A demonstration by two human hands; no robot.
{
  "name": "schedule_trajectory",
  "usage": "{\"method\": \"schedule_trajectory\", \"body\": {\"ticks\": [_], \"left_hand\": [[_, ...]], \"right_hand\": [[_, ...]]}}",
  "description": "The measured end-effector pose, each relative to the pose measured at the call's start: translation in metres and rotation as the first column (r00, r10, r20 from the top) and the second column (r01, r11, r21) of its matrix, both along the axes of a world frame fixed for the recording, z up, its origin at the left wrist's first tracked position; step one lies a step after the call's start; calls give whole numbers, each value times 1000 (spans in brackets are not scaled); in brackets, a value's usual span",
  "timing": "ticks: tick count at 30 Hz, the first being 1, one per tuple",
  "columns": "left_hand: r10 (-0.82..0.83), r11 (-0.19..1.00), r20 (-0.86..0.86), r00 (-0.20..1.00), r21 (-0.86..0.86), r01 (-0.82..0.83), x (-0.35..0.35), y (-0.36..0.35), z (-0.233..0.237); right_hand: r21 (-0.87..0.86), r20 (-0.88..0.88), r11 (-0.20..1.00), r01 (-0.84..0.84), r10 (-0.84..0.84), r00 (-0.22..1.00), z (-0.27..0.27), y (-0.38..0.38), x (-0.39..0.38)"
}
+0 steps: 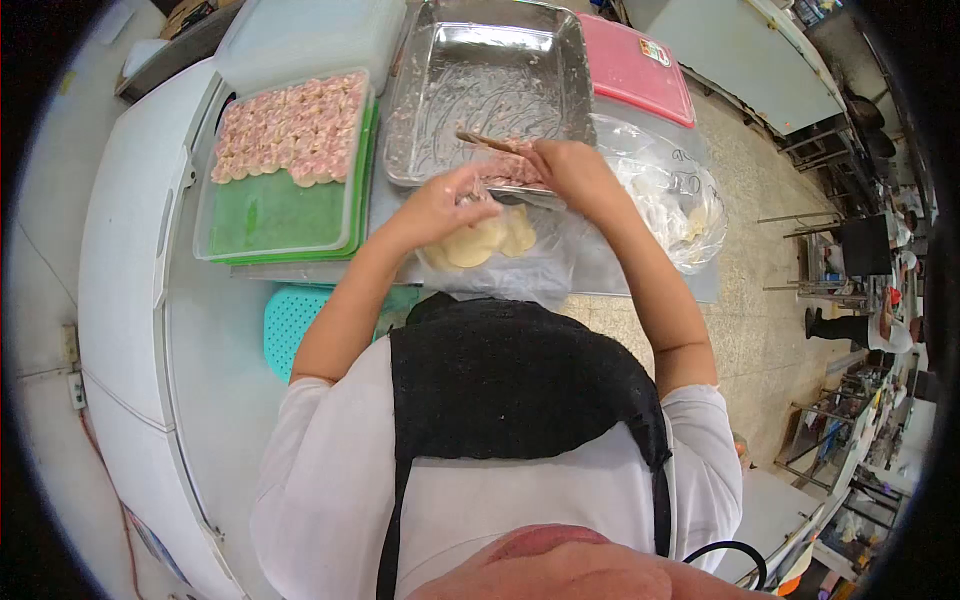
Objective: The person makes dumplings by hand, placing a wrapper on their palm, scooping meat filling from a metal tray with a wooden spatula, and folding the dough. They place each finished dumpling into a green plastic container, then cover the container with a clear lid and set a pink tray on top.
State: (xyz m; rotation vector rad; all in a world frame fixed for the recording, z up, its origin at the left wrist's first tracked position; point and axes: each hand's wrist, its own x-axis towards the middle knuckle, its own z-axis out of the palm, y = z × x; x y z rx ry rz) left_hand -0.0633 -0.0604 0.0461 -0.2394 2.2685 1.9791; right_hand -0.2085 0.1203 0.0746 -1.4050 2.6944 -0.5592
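- Dough wrappers [470,245], pale yellow and thin, are seen in front of the person, near the close edge of the metal tray [490,90]. They are laid on clear plastic [545,262], in a loose overlapping group.
- The left hand [448,208] is held just above the wrappers, with its fingers bent. Whether something is gripped between these fingers cannot be told, because the place is small and partly hidden.
- By the right hand [572,172], a thin wooden stick [485,141] is gripped. It is held over the metal tray, and its free end is pointed to the left.
- Pink minced filling [515,172] is gathered inside the metal tray, at the side closest to the person, under the stick and between the two hands. The rest of the tray bottom is covered with thin smears.
- To the left of the tray, a clear container [345,245] is placed over a green lid [368,170]. In its far part, many small filled pieces [290,130] are set closely together in rows, with pink tops.
- Behind this container, a translucent box [310,40] is seen.
- To the right of the tray, a pink lid [635,70] and a clear plastic bag [665,190] with dark writing are placed.
- Below the table's level, a turquoise perforated basket [295,325] is partly seen.
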Motion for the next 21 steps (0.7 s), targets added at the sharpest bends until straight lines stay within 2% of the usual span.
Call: {"method": "schedule_trajectory", "body": {"ticks": [2, 4, 5, 6, 7, 9, 10, 11, 12, 13, 14, 15, 17, 19, 21], "left_hand": [[-190, 914, -166, 968, -389, 113, -1, 13, -10], [-138, 926, -127, 982, -368, 83, -1, 24, -25], [-98, 937, -92, 991, -344, 61, -2, 29, -35], [-104, 904, -127, 986, -425, 41, -5, 34, -50], [-94, 905, -119, 988, -425, 35, -8, 42, -55], [-138, 835, -170, 976, -550, 22, -14, 58, -65], [-129, 834, -162, 978, -551, 19, -16, 69, -71], [-143, 776, -277, 950, -627, -67, -18, 79, -77], [-169, 710, -381, 909, -687, -156, -18, 87, -83], [-161, 709, -368, 916, -689, -152, -18, 90, -88], [-174, 684, -322, 931, -720, -121, -20, 88, -93], [-186, 657, -278, 942, -748, -92, -23, 87, -91], [-160, 680, -292, 943, -725, -109, -22, 82, -84], [-132, 702, -310, 942, -700, -131, -24, 74, -70], [-187, 715, -262, 947, -697, -52, -28, 62, -60]], "right_hand": [[40, 0, 999, -22, 22, 1000, 3, 16, -19], [84, 3, 995, -56, 56, 998, -1, 25, -32], [97, 23, 983, -158, 156, 987, -14, 27, -35], [109, 44, 960, -257, 254, 966, -26, 30, -39], [106, 52, 958, -268, 263, 963, -39, 33, -48], [359, -30, 908, -216, 242, 970, -60, 35, -68], [339, -111, 926, -165, 213, 971, -45, 33, -74], [335, -105, 926, -177, 223, 969, -33, 32, -80], [322, -173, 929, -180, 245, 954, -24, 32, -84], [310, -237, 933, -183, 262, 935, -17, 33, -86], [161, -301, 957, -241, 280, 911, -10, 36, -88], [155, -296, 955, -251, 288, 911, -13, 35, -90], [123, -407, 957, -263, 290, 866, -21, 28, -92], [134, -382, 937, -322, 349, 856, -53, 25, -70], [145, -356, 918, -370, 397, 846, -60, 29, -57]]}}
